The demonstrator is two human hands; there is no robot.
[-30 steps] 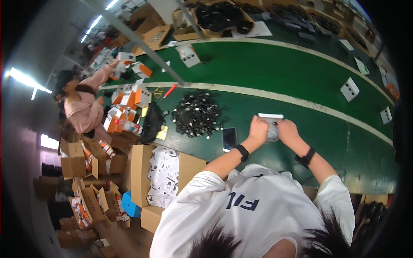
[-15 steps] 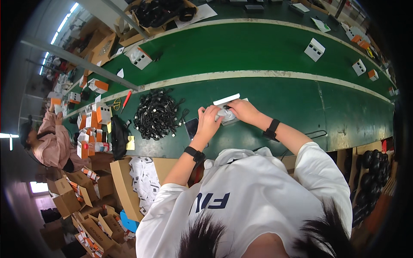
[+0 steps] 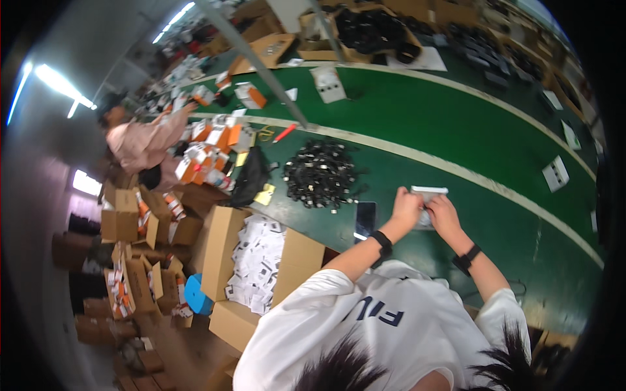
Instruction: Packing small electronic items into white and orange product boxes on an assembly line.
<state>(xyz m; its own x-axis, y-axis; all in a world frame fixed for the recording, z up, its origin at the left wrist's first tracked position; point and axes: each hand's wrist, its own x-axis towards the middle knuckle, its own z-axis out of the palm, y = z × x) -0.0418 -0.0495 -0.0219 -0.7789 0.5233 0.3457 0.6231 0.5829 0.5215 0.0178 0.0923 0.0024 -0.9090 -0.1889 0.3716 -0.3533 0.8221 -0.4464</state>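
On the green bench, a small white box [image 3: 430,190] with its lid flap raised stands between my hands. My left hand [image 3: 407,206] is closed around the box's left side. Fingers bent, my right hand [image 3: 444,216] presses at the box's opening from the right; what its fingertips hold, if anything, is hidden. Something pale and clear shows inside, too blurred to name. To the left of my left hand lies a dark phone [image 3: 365,220]. Farther left is a big heap of black cables [image 3: 319,173].
A carton of printed leaflets [image 3: 257,260] stands below the bench edge. A black bag [image 3: 251,177], red-handled tool [image 3: 285,133] and orange-white boxes [image 3: 208,140] lie left. A person in pink [image 3: 147,140] works beyond. A metal post [image 3: 254,55] rises beside the green belt [image 3: 417,117].
The view has swung left, so the bench things sit farther right in it. My hands stay at the white box; the right hand's fingers have drawn closer over its opening.
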